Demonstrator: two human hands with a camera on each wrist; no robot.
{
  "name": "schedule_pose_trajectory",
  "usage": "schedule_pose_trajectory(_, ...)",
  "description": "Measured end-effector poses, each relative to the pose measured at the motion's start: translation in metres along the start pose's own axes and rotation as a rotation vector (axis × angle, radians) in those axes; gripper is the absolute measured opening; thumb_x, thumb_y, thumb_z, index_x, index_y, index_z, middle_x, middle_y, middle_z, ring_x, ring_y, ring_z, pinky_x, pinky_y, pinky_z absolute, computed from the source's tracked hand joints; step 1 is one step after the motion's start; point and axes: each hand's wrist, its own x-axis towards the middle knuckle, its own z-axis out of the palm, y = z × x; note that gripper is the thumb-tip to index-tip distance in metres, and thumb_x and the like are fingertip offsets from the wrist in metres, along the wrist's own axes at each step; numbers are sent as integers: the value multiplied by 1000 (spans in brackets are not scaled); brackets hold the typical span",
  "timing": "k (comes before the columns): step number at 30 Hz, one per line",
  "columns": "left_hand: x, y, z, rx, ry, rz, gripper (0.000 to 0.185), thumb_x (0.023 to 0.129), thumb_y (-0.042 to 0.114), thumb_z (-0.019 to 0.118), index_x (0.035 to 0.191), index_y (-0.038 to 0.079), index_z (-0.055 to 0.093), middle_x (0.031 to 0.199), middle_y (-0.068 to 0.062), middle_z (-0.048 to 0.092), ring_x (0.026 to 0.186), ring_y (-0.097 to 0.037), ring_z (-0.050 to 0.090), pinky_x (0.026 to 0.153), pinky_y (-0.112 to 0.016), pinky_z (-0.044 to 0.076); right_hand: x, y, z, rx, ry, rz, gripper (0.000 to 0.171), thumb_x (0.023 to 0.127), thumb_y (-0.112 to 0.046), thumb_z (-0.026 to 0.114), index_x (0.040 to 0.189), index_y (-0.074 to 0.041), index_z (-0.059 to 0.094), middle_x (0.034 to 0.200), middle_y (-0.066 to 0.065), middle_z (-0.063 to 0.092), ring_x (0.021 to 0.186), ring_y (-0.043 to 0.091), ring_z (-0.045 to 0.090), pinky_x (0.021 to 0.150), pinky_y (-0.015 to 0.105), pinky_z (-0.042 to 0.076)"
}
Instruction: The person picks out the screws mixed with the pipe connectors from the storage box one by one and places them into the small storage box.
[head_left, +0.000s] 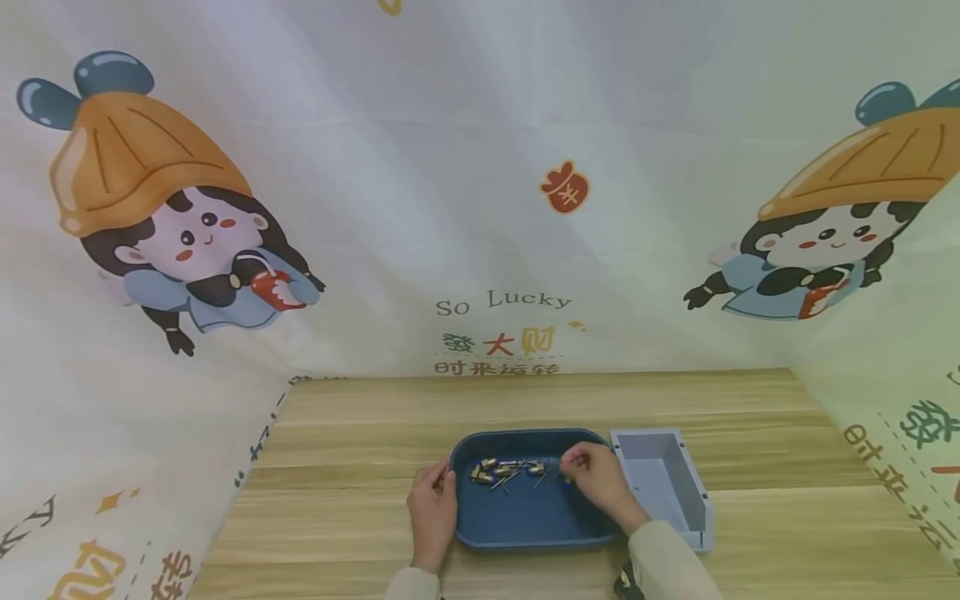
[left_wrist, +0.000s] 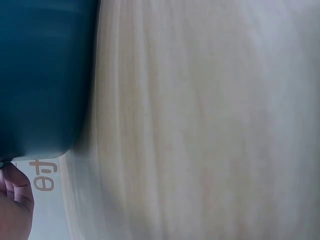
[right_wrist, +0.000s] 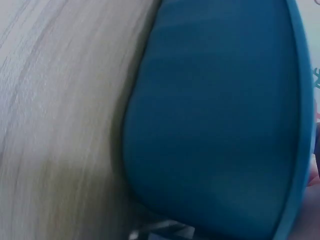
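A dark blue tray [head_left: 536, 521] with rounded corners lies on the wooden table, in front of the person. Its left rim is gripped by the left hand [head_left: 433, 508], with the thumb at the edge; the left wrist view shows curled fingers [left_wrist: 19, 184] at the tray's rim. Inside the tray is a loose pile of small brass-and-blue metal parts [head_left: 487, 477] with thin shanks. Over the tray's right half, the right hand [head_left: 600, 479] pinches one such small part [head_left: 567, 481] at its fingertips. Most of the right hand is hidden in its wrist view.
A grey-blue open bin [head_left: 656, 475] stands right beside the tray, partly behind the right forearm. A small dark object [head_left: 626, 581] shows by the right sleeve. Printed cloth [head_left: 487, 208] walls off the table's back and sides.
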Motion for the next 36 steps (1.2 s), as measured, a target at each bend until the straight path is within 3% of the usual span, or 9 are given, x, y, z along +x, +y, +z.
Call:
schedule_pose_trajectory(15, 1, -2, 2, 1, 15, -1, 21, 85, -4, 61, 105, -6, 68, 88, -12, 62, 80, -18, 57, 66, -21, 47, -3, 3, -37, 80, 13, 45, 3, 83, 2, 66, 81, 2, 64, 70, 5, 62, 57, 9, 51, 52, 21, 43)
schedule_pose_trajectory(22, 1, -3, 2, 1, 12, -12, 21, 85, -4, 62, 105, -5, 69, 89, -12, 62, 81, -17, 57, 67, -21, 47, -7, 7, -58, 33, 60, 85, 9, 85, -4, 66, 83, 4, 64, 72, 5, 63, 59, 9, 52, 52, 22, 45)
schedule_pose_trajectory(30, 1, -4, 2, 5, 12, -16, 21, 86, -3, 62, 106, -5, 69, 89, -11, 62, 81, -16, 56, 67, -20, 46, -6, 22, -70, 4, 92, 86, 5, 84, 1, 64, 83, 5, 65, 74, 8, 64, 64, 10, 52, 56, 21, 43)
schedule_pose_trajectory(36, 2, -4, 3, 6, 7, -31, 21, 86, -1, 62, 106, -4, 68, 90, -11, 62, 82, -17, 57, 67, -21, 47, -9, 30, -77, -88, 113, 85, 4, 83, 0, 64, 82, 4, 65, 73, 8, 64, 65, 12, 51, 57, 23, 42)
